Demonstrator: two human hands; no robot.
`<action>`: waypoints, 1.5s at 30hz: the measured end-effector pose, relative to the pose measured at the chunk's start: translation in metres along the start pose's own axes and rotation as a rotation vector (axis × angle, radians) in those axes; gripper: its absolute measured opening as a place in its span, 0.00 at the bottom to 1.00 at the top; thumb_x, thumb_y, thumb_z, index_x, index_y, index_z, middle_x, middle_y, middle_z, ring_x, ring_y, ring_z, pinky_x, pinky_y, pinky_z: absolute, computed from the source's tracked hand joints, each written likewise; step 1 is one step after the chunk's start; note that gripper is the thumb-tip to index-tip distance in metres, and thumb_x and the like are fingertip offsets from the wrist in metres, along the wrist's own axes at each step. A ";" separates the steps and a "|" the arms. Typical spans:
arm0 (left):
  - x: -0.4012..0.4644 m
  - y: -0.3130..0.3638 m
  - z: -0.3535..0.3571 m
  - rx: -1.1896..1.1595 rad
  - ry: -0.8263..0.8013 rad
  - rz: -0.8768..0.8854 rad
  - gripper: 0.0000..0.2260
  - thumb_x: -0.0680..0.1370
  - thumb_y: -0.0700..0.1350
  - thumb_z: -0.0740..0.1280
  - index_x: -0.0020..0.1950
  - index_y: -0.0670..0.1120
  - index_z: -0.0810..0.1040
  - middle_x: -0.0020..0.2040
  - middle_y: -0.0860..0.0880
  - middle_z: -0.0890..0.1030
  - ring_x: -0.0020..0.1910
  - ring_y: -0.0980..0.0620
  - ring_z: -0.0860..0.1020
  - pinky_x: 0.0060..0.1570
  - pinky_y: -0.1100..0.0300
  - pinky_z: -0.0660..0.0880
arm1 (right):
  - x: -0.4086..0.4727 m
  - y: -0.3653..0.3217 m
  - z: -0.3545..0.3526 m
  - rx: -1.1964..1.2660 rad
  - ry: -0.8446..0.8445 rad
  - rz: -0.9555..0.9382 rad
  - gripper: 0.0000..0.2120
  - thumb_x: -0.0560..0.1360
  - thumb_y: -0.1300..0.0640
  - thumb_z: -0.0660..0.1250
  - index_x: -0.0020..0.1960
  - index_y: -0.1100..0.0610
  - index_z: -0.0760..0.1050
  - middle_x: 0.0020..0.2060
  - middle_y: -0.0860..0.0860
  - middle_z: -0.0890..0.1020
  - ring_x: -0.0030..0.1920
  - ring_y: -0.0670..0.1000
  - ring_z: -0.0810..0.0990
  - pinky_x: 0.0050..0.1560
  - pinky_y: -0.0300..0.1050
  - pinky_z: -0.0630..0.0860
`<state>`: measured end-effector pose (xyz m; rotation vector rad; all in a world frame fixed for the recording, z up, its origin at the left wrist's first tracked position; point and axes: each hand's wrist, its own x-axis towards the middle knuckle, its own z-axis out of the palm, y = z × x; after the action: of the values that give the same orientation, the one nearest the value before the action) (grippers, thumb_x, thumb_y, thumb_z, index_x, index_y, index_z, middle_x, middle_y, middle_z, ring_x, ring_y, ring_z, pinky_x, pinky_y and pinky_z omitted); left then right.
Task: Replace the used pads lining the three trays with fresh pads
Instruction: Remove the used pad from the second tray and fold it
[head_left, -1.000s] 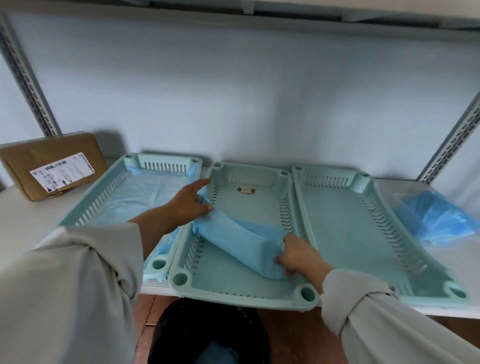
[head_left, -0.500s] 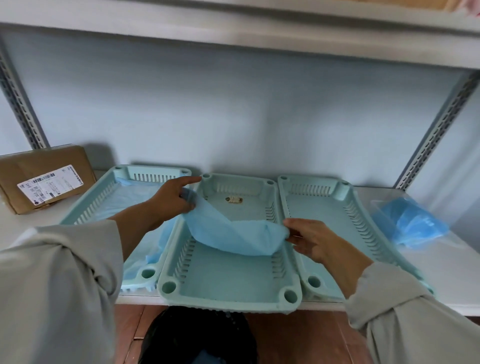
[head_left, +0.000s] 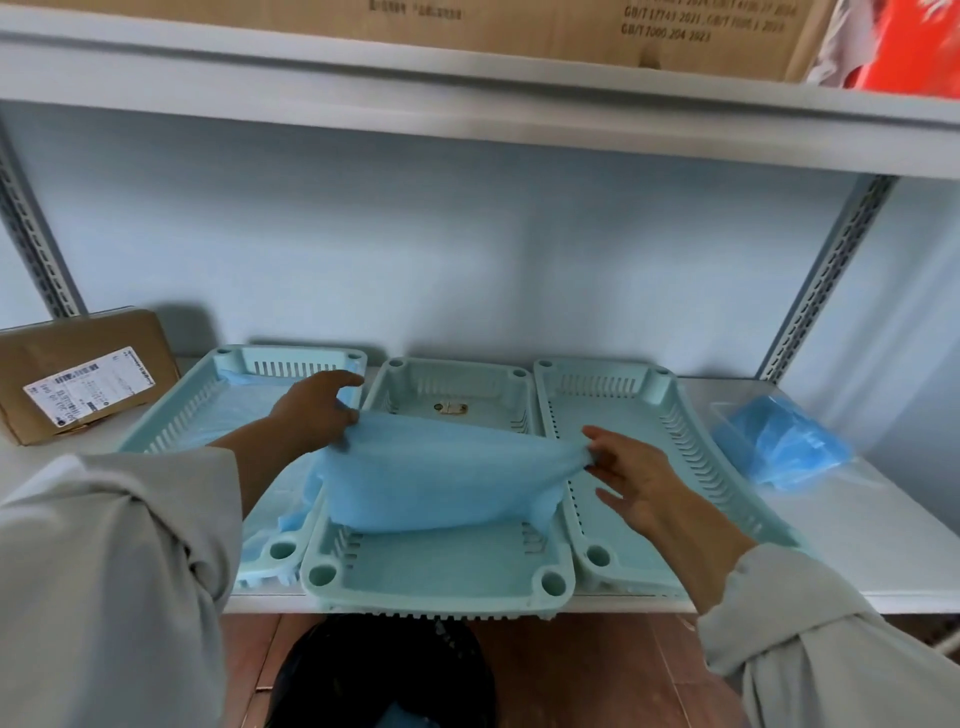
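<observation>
Three pale green trays stand side by side on the white shelf: the left tray (head_left: 171, 415), the middle tray (head_left: 441, 582) and the right tray (head_left: 670, 410). A blue pad (head_left: 436, 478) hangs stretched above the middle tray. My left hand (head_left: 311, 410) pinches its left corner and my right hand (head_left: 628, 473) pinches its right corner. The pad's lower edge sags into the middle tray. Another blue pad (head_left: 218, 415) lines the left tray and spills over its near end. The right tray has no pad in it.
A clear bag of folded blue pads (head_left: 779, 441) lies on the shelf at the right. A cardboard box (head_left: 78, 379) with a label sits at the left. A black bin bag (head_left: 384, 675) stands open on the floor below the trays. A shelf with boxes runs overhead.
Both hands have lifted the pad up and pulled it wider across the middle tray. The camera has tilted up, so the upper shelf shows.
</observation>
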<state>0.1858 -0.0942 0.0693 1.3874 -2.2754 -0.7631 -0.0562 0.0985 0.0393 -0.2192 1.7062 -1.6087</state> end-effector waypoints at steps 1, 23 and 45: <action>-0.002 0.001 0.002 -0.029 -0.015 -0.020 0.21 0.76 0.39 0.67 0.69 0.47 0.70 0.57 0.39 0.78 0.50 0.43 0.76 0.53 0.50 0.73 | -0.001 -0.001 -0.002 0.012 0.002 -0.005 0.10 0.72 0.64 0.66 0.50 0.54 0.82 0.36 0.52 0.80 0.42 0.51 0.79 0.60 0.51 0.69; -0.009 -0.015 -0.010 0.219 -0.183 -0.053 0.11 0.73 0.47 0.71 0.55 0.49 0.82 0.60 0.47 0.78 0.56 0.48 0.76 0.58 0.54 0.73 | -0.014 -0.002 -0.014 -0.345 -0.149 0.129 0.06 0.74 0.63 0.69 0.48 0.54 0.81 0.43 0.51 0.82 0.43 0.49 0.79 0.70 0.59 0.60; -0.003 0.009 -0.021 -0.092 -0.030 0.036 0.03 0.74 0.38 0.70 0.45 0.41 0.83 0.36 0.43 0.76 0.36 0.48 0.72 0.41 0.57 0.73 | -0.003 -0.017 -0.009 -0.781 0.124 -0.535 0.04 0.69 0.54 0.75 0.38 0.51 0.80 0.40 0.50 0.83 0.45 0.52 0.81 0.52 0.51 0.78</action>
<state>0.1930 -0.0939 0.0915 1.2991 -2.2516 -0.8705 -0.0660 0.1039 0.0549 -1.0454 2.4522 -1.2161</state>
